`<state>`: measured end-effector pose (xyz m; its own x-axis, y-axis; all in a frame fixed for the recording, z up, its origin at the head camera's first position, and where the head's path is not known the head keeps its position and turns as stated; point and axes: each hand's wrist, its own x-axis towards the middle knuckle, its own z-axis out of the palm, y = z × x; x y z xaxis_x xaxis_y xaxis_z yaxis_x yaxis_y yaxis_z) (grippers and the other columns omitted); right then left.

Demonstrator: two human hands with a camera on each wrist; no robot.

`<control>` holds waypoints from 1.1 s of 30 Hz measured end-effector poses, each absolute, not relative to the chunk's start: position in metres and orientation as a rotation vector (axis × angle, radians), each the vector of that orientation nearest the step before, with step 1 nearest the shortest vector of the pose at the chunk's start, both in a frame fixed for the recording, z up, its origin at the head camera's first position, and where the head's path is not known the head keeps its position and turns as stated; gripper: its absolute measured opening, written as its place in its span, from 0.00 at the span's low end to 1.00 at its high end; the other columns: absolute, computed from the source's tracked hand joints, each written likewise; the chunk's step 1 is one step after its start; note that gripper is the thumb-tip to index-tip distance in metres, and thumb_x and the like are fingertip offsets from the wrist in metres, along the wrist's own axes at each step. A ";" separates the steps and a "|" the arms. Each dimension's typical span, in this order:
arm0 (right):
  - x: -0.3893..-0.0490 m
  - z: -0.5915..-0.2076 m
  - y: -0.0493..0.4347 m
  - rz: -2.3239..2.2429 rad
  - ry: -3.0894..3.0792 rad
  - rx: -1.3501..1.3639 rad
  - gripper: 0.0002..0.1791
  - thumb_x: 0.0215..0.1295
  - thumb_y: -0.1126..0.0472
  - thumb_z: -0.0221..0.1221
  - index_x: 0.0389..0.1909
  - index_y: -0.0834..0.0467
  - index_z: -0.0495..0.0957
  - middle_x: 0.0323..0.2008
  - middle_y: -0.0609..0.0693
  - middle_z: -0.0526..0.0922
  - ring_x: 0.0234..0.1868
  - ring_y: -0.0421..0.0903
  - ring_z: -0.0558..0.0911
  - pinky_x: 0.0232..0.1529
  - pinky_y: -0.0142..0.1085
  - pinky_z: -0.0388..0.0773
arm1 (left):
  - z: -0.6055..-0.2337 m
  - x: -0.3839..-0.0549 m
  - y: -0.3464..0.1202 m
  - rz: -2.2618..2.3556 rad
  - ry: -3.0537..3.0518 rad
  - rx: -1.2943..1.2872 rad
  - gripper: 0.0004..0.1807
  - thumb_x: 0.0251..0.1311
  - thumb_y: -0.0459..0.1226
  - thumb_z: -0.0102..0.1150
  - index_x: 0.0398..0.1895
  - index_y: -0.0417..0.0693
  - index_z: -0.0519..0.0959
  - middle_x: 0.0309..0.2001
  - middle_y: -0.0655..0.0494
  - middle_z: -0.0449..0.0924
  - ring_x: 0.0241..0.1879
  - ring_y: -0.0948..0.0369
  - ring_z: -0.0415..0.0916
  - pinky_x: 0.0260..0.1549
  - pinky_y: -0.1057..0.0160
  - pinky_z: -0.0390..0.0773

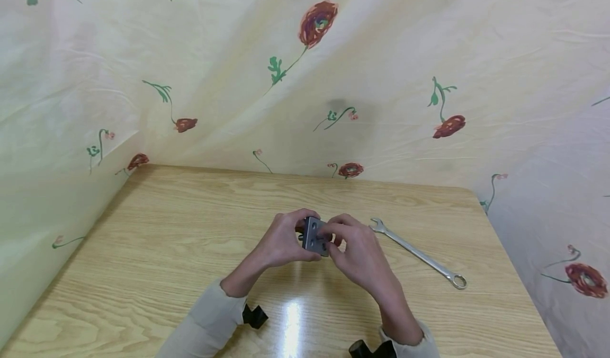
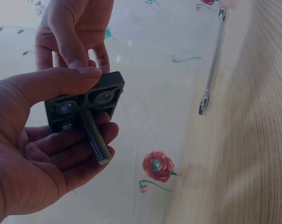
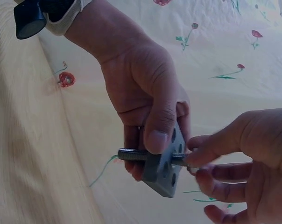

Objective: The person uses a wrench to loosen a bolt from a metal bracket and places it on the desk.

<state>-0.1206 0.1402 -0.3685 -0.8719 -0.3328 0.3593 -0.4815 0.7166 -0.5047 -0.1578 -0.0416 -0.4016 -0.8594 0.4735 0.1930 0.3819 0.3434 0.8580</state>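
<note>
My left hand (image 1: 282, 241) grips a dark grey block-like plate (image 1: 312, 236) by its edges, held up above the table. The plate has several round holes, and its back is ribbed. Through its middle runs a threaded bolt (image 2: 95, 137), whose bare end sticks out on the palm side of the left hand. On the opposite face, the right hand (image 3: 257, 158) pinches the bolt's other end between thumb and fingertips. Those fingers hide the tip of that end.
A combination wrench (image 1: 414, 249) lies slantwise on the wood-grain table (image 1: 190, 215), to the right of the hands. Flower-patterned cloth (image 1: 229, 56) hangs behind the table and along both sides. Black wrist mounts (image 1: 256, 316) sit at the sleeves.
</note>
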 end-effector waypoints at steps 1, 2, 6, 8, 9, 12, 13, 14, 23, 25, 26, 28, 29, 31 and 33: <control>-0.120 -0.368 0.141 0.889 -2.695 0.641 0.13 0.51 0.67 0.69 0.38 0.52 0.84 0.38 0.47 0.84 0.32 0.39 0.79 0.31 0.28 0.72 | -0.402 -0.158 -0.042 1.562 2.496 0.799 0.33 0.36 0.31 0.78 0.51 0.44 0.76 0.43 0.47 0.86 0.41 0.56 0.85 0.39 0.68 0.81; -0.120 -0.368 0.142 0.895 -2.713 0.630 0.13 0.52 0.64 0.69 0.40 0.52 0.83 0.39 0.47 0.84 0.33 0.39 0.79 0.31 0.28 0.72 | -0.401 -0.158 -0.042 1.566 2.493 0.801 0.33 0.36 0.31 0.78 0.51 0.44 0.76 0.43 0.47 0.86 0.41 0.56 0.85 0.39 0.68 0.81; -0.120 -0.367 0.143 0.949 -2.814 0.498 0.18 0.57 0.49 0.67 0.47 0.51 0.80 0.37 0.46 0.84 0.32 0.38 0.78 0.30 0.29 0.72 | -0.401 -0.157 -0.042 1.574 2.492 0.793 0.33 0.36 0.31 0.78 0.51 0.44 0.76 0.43 0.46 0.85 0.41 0.56 0.85 0.38 0.67 0.82; -0.121 -0.366 0.142 0.970 -2.865 0.419 0.18 0.60 0.44 0.63 0.45 0.51 0.80 0.33 0.45 0.84 0.28 0.37 0.76 0.27 0.29 0.71 | -0.400 -0.156 -0.042 1.570 2.496 0.787 0.33 0.36 0.31 0.78 0.52 0.44 0.76 0.43 0.46 0.85 0.41 0.56 0.85 0.38 0.68 0.82; -0.121 -0.366 0.142 0.978 -2.888 0.380 0.18 0.61 0.42 0.61 0.43 0.51 0.80 0.30 0.45 0.83 0.25 0.37 0.76 0.25 0.29 0.71 | -0.401 -0.156 -0.042 1.568 2.497 0.783 0.33 0.36 0.31 0.78 0.52 0.43 0.76 0.43 0.46 0.85 0.41 0.56 0.85 0.37 0.68 0.82; -0.123 -0.367 0.140 0.974 -2.932 0.321 0.17 0.64 0.43 0.58 0.38 0.53 0.82 0.24 0.46 0.82 0.19 0.37 0.72 0.20 0.30 0.68 | -0.401 -0.156 -0.041 1.562 2.498 0.778 0.33 0.36 0.31 0.78 0.52 0.43 0.76 0.44 0.46 0.85 0.41 0.56 0.85 0.38 0.67 0.82; -0.123 -0.368 0.140 0.970 -2.938 0.312 0.16 0.65 0.44 0.58 0.37 0.53 0.82 0.23 0.45 0.82 0.18 0.37 0.72 0.20 0.30 0.68 | -0.401 -0.156 -0.041 1.560 2.498 0.778 0.33 0.36 0.31 0.78 0.52 0.43 0.76 0.44 0.46 0.85 0.41 0.56 0.85 0.38 0.67 0.82; -0.123 -0.368 0.139 0.967 -2.938 0.308 0.16 0.66 0.45 0.58 0.37 0.53 0.83 0.23 0.45 0.82 0.18 0.37 0.72 0.20 0.30 0.67 | -0.401 -0.156 -0.041 1.558 2.499 0.778 0.33 0.36 0.31 0.78 0.52 0.43 0.76 0.45 0.46 0.85 0.41 0.56 0.85 0.38 0.66 0.82; -0.124 -0.368 0.140 0.892 -2.809 0.504 0.07 0.61 0.56 0.64 0.38 0.53 0.84 0.27 0.43 0.84 0.25 0.34 0.75 0.25 0.26 0.68 | -0.400 -0.157 -0.041 1.550 2.508 0.783 0.33 0.36 0.31 0.78 0.52 0.44 0.76 0.44 0.47 0.85 0.42 0.56 0.85 0.41 0.65 0.82; -0.123 -0.367 0.141 0.886 -2.790 0.531 0.07 0.59 0.58 0.66 0.38 0.53 0.85 0.30 0.43 0.85 0.28 0.35 0.77 0.27 0.26 0.69 | -0.400 -0.157 -0.041 1.548 2.511 0.786 0.33 0.36 0.31 0.78 0.51 0.44 0.76 0.44 0.48 0.86 0.42 0.57 0.85 0.41 0.65 0.81; -0.122 -0.367 0.141 0.888 -2.783 0.540 0.07 0.58 0.59 0.66 0.38 0.53 0.85 0.31 0.44 0.85 0.29 0.35 0.78 0.27 0.26 0.69 | -0.400 -0.157 -0.041 1.548 2.512 0.787 0.33 0.36 0.31 0.78 0.51 0.44 0.76 0.43 0.48 0.86 0.42 0.57 0.85 0.41 0.66 0.81; -0.122 -0.367 0.141 0.891 -2.764 0.553 0.08 0.56 0.62 0.67 0.38 0.53 0.85 0.33 0.45 0.85 0.30 0.36 0.78 0.29 0.26 0.70 | -0.401 -0.157 -0.041 1.547 2.513 0.790 0.32 0.36 0.31 0.78 0.51 0.45 0.76 0.43 0.49 0.86 0.41 0.58 0.85 0.41 0.66 0.81; -0.121 -0.367 0.141 0.895 -2.754 0.563 0.08 0.55 0.63 0.67 0.37 0.53 0.85 0.34 0.46 0.85 0.30 0.36 0.79 0.29 0.26 0.71 | -0.401 -0.157 -0.041 1.547 2.512 0.790 0.32 0.36 0.31 0.78 0.51 0.45 0.76 0.43 0.49 0.86 0.41 0.58 0.85 0.41 0.66 0.81; -0.121 -0.368 0.140 0.896 -2.731 0.577 0.08 0.53 0.65 0.68 0.36 0.53 0.85 0.35 0.47 0.85 0.30 0.37 0.79 0.30 0.27 0.72 | -0.401 -0.157 -0.041 1.547 2.509 0.790 0.32 0.36 0.31 0.78 0.51 0.44 0.76 0.43 0.48 0.86 0.41 0.58 0.85 0.41 0.67 0.81; -0.121 -0.369 0.140 0.884 -2.702 0.598 0.09 0.51 0.68 0.68 0.33 0.54 0.85 0.35 0.47 0.85 0.30 0.38 0.79 0.30 0.27 0.72 | -0.401 -0.157 -0.041 1.543 2.509 0.794 0.33 0.36 0.31 0.78 0.51 0.44 0.76 0.43 0.48 0.86 0.41 0.57 0.85 0.41 0.67 0.81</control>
<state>-0.1213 0.1398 -0.3687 -0.8887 -0.3062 0.3412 -0.4486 0.7341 -0.5097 -0.1575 -0.0407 -0.4008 -0.8608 0.4728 0.1881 0.3812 0.3543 0.8539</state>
